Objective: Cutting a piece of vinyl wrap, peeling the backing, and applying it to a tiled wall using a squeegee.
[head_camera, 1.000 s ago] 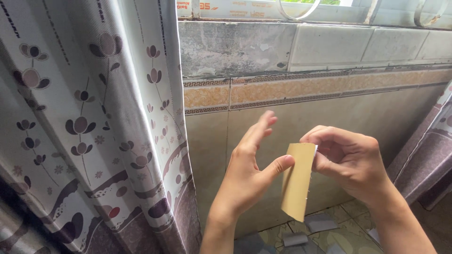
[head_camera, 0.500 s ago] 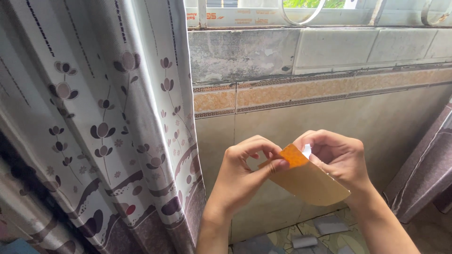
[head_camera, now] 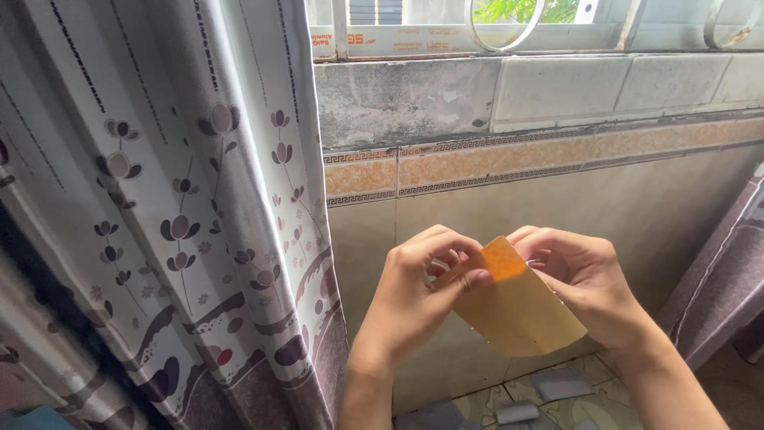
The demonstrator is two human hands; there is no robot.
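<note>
You are holding a small tan paper envelope (head_camera: 521, 310) between both hands, out in front of the tiled wall (head_camera: 637, 207) below the window sill (head_camera: 493, 95). Your left hand (head_camera: 422, 291) is curling over the envelope's upper left corner, with the thumb and fingertips pinching the paper near its top edge, so that hand is grasping the envelope rather than lying loose on it. Your right hand (head_camera: 577, 275) is gripping the upper right side, its fingers bending in toward the same top edge, where the light is showing through the paper as a brighter orange patch. The two hands are sitting close together, nearly touching above the envelope, while its lower rounded part is hanging free below them and tilting down to the right. A flowered curtain (head_camera: 159, 223) is hanging to your left, just beside your left forearm, and another darker striped curtain (head_camera: 728, 287) is showing at the right edge. A patterned border strip (head_camera: 477, 163) is running along the wall above your hands. Down on the floor, a few grey flat pieces (head_camera: 557, 384) are lying beneath your wrists; you cannot tell what they are.
</note>
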